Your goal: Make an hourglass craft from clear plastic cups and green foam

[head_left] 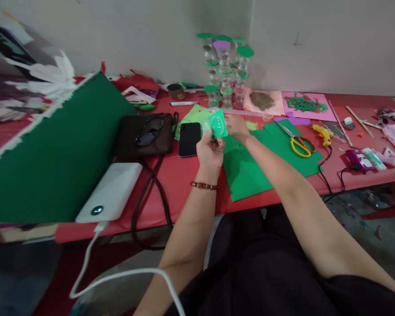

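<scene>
Well, left hand point(211, 151) holds clear cup point(217, 126) — right hand point(237, 127): can't tell — box label point(366, 162) illegible.

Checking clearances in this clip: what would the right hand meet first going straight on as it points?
The right hand would likely meet the green paper square held with a clear plastic cup in the left hand; depth is unclear.

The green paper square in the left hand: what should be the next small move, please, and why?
Probably bring the right hand to the scissors, for trimming the green paper square. In the left hand, its corners stick out past a round clear plastic piece, while the stacked cups have round paper tops.
</scene>
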`<state>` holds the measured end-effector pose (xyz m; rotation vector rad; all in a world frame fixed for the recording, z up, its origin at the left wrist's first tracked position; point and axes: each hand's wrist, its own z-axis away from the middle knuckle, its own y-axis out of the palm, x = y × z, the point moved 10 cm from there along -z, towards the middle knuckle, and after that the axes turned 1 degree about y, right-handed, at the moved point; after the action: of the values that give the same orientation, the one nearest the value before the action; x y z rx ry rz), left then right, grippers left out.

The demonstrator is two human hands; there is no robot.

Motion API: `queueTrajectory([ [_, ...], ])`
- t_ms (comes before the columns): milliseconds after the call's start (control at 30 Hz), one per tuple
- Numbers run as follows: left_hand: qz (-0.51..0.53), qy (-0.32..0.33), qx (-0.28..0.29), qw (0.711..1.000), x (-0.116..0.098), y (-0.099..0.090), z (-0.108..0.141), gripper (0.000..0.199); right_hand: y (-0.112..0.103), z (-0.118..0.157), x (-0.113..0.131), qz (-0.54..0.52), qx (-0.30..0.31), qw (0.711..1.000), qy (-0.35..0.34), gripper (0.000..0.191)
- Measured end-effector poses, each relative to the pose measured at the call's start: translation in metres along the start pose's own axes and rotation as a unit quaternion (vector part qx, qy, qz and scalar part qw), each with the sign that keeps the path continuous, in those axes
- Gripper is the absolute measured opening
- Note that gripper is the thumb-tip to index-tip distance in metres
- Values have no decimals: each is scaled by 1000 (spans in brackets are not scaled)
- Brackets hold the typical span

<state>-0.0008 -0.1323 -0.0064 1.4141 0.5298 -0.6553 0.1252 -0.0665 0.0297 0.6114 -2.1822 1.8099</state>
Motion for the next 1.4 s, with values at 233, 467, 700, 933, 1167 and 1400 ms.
queueTrajectory([
  [233,-32,-50,-49,997,9,-3,5,30,-64,23,-51,-6,-37,998,55,47],
  [467,-216,-27,18,976,21,21,15,27,-159,133,-175,136,-27,955,261,41],
  [700,-263,-54,-10,963,28,11,12,21,-153,184,-215,175,-1,933,315,44],
  [933,-279,-59,20,958,33,21,17,21,-130,189,-189,146,-2,947,287,47],
  [1167,-257,-41,-34,965,26,6,9,24,-165,218,-210,151,-37,936,317,55],
  [1400,-242,-40,-30,969,28,12,13,25,-217,265,-254,208,-53,910,354,59],
])
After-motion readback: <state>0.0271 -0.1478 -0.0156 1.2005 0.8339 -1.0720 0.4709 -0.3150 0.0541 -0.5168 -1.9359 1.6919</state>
